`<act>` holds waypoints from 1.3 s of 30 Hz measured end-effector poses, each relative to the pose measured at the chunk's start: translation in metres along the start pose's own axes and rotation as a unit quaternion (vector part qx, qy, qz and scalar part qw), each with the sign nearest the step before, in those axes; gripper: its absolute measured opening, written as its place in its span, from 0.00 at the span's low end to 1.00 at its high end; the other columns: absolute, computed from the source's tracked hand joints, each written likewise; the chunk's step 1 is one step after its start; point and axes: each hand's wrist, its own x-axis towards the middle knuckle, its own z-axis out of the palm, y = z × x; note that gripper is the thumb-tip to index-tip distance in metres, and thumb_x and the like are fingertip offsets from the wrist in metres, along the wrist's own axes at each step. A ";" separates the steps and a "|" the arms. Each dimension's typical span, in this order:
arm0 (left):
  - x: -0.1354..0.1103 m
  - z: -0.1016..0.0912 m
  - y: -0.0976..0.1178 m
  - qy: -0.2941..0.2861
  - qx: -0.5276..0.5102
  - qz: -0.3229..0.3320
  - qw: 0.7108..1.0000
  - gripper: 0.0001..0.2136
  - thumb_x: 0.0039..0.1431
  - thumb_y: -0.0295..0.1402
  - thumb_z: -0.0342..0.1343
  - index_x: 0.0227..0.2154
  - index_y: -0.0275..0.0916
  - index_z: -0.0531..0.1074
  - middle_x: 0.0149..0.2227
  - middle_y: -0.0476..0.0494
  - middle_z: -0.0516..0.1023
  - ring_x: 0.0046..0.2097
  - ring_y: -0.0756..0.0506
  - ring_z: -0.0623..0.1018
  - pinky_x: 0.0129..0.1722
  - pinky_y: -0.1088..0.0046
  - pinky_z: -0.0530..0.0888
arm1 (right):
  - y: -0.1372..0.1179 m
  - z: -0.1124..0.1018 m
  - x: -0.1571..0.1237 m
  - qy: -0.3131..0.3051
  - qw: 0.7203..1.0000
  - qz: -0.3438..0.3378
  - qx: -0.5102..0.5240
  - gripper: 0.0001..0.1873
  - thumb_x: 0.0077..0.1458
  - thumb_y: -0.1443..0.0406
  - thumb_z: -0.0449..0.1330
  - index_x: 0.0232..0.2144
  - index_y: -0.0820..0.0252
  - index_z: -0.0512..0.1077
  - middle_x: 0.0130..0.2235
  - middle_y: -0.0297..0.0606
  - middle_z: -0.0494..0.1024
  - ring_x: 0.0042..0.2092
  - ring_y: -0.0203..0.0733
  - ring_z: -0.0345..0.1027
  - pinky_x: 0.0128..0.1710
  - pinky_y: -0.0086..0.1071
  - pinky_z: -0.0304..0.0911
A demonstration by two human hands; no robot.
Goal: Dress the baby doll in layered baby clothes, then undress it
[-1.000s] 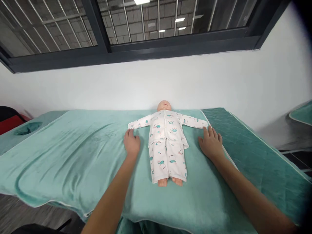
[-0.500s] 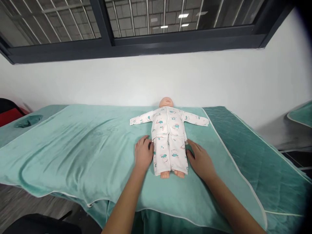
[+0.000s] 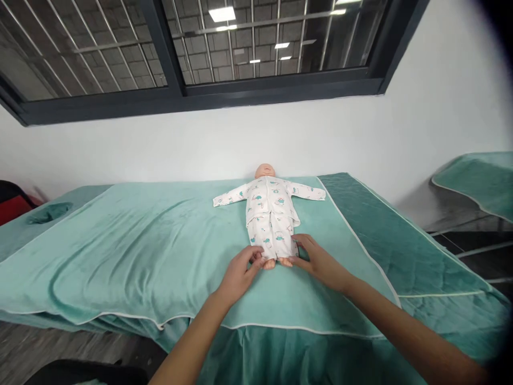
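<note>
A baby doll (image 3: 265,170) lies on its back, head toward the wall and arms stretched out sideways. It wears a white printed shirt (image 3: 267,198) and matching trousers (image 3: 271,235), with bare feet (image 3: 285,262) showing below the cuffs. My left hand (image 3: 241,271) is at the left trouser cuff, fingers curled and thumb close to them on the cloth edge. Beside the right trouser leg, my right hand (image 3: 320,263) has its thumb and fingers apart, fingertips touching the cloth near the cuff.
A light green blanket (image 3: 152,256) covers the massage bed (image 3: 360,214), whose face hole (image 3: 50,213) is at the left. Behind stands a white wall (image 3: 192,144) with a barred window (image 3: 240,48). Another green-covered bed (image 3: 476,179) is at the right.
Both hands have moved from beside the doll's hips down to the trouser cuffs. The shirt hem on the right flares out more. My view has tilted up and shifted right.
</note>
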 end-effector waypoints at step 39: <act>-0.048 -0.071 -0.052 0.152 0.018 -0.079 0.985 0.09 0.55 0.40 0.53 0.32 0.42 0.74 0.35 0.46 0.79 0.41 0.43 0.77 0.46 0.65 0.73 | -0.004 -0.075 0.013 -0.178 0.943 0.036 -0.279 0.25 0.52 0.67 0.58 0.54 0.52 0.70 0.50 0.41 0.77 0.46 0.47 0.73 0.39 0.33 0.64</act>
